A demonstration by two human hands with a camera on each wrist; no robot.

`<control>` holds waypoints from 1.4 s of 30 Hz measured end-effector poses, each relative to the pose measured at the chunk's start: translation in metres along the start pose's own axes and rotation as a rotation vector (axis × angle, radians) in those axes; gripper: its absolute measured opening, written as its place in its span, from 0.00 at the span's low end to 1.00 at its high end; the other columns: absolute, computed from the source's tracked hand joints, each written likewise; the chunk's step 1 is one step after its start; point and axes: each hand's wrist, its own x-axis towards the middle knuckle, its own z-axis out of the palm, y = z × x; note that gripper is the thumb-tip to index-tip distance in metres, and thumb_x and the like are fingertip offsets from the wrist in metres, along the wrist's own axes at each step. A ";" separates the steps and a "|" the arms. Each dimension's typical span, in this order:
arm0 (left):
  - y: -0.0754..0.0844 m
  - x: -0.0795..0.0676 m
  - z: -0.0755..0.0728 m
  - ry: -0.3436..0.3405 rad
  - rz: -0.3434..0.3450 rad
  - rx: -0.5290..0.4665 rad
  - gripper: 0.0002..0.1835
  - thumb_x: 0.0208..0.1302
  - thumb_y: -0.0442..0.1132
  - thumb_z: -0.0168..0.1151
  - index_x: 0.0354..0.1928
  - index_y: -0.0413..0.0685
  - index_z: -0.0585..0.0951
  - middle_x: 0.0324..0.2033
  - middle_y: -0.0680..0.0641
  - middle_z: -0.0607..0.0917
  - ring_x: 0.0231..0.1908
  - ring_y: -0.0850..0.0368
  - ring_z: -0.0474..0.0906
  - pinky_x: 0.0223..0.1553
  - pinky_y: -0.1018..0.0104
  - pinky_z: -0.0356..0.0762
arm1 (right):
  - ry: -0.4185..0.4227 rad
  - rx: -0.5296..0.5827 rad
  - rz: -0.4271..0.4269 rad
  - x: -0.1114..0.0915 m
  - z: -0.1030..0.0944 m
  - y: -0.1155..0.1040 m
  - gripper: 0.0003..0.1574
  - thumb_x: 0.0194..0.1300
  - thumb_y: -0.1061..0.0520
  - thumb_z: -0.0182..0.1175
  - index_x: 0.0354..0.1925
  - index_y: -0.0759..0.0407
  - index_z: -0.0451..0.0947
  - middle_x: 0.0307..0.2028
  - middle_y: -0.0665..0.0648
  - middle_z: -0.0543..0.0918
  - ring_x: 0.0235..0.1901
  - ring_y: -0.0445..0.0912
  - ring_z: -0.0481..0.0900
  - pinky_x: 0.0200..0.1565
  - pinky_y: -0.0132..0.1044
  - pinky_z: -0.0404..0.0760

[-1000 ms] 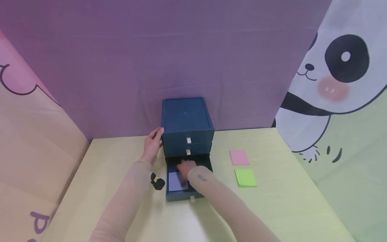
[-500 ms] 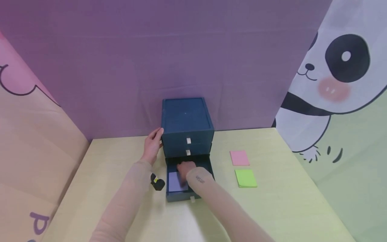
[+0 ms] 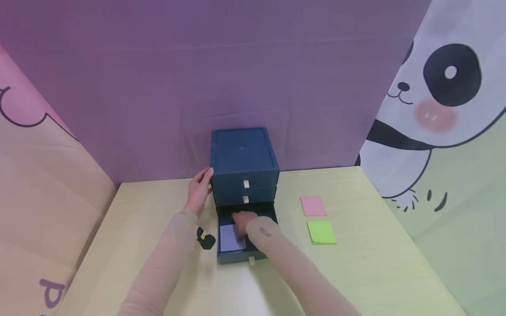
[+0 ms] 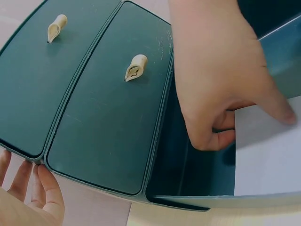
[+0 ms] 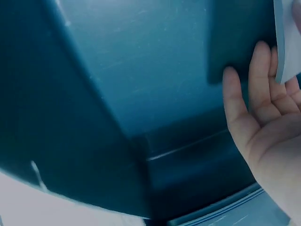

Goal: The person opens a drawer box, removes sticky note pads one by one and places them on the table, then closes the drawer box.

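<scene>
A dark blue-green drawer unit stands at the back of the table, its bottom drawer pulled out. Inside that drawer, at the left front, is a lilac pad of sticky notes. My right hand reaches in and pinches the pad's edge. In the left wrist view the thumb lies over the pad; in the right wrist view the fingers are behind the raised pad edge. My left hand rests on the unit's left side, fingertips touching its front edge in the left wrist view.
To the right of the unit, a pink sticky note pad and a green sticky note pad lie on the table. The two upper drawers are closed, with small pale pull tabs. A purple cloth hangs behind.
The right hand shifts only slightly within the open drawer, staying at the lilac pad. The left hand keeps its place on the unit's side.
</scene>
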 end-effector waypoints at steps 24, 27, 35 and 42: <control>-0.002 0.000 -0.001 0.001 0.019 -0.010 0.30 0.69 0.54 0.51 0.69 0.50 0.65 0.68 0.46 0.66 0.66 0.49 0.63 0.65 0.49 0.64 | -0.104 0.853 0.129 -0.023 -0.027 0.023 0.12 0.58 0.60 0.64 0.41 0.64 0.81 0.42 0.58 0.84 0.40 0.47 0.81 0.41 0.41 0.84; -0.001 -0.001 -0.001 -0.002 0.018 -0.005 0.30 0.69 0.54 0.51 0.69 0.49 0.65 0.68 0.46 0.65 0.66 0.49 0.63 0.65 0.49 0.64 | -0.163 0.994 0.148 -0.006 -0.016 0.034 0.15 0.54 0.58 0.68 0.40 0.64 0.81 0.42 0.60 0.84 0.42 0.49 0.82 0.41 0.43 0.84; 0.000 -0.001 0.000 -0.002 0.025 -0.003 0.30 0.69 0.55 0.51 0.69 0.50 0.65 0.68 0.47 0.65 0.66 0.50 0.63 0.65 0.50 0.65 | -0.178 1.315 0.334 -0.002 -0.016 0.034 0.10 0.62 0.64 0.60 0.42 0.69 0.78 0.41 0.63 0.83 0.41 0.50 0.80 0.51 0.44 0.80; -0.002 -0.001 0.000 -0.006 0.027 -0.001 0.31 0.69 0.55 0.51 0.69 0.49 0.64 0.69 0.48 0.65 0.66 0.51 0.62 0.65 0.51 0.65 | -0.157 1.376 0.341 -0.012 -0.021 0.035 0.08 0.61 0.63 0.61 0.39 0.67 0.79 0.32 0.57 0.80 0.33 0.47 0.77 0.49 0.41 0.81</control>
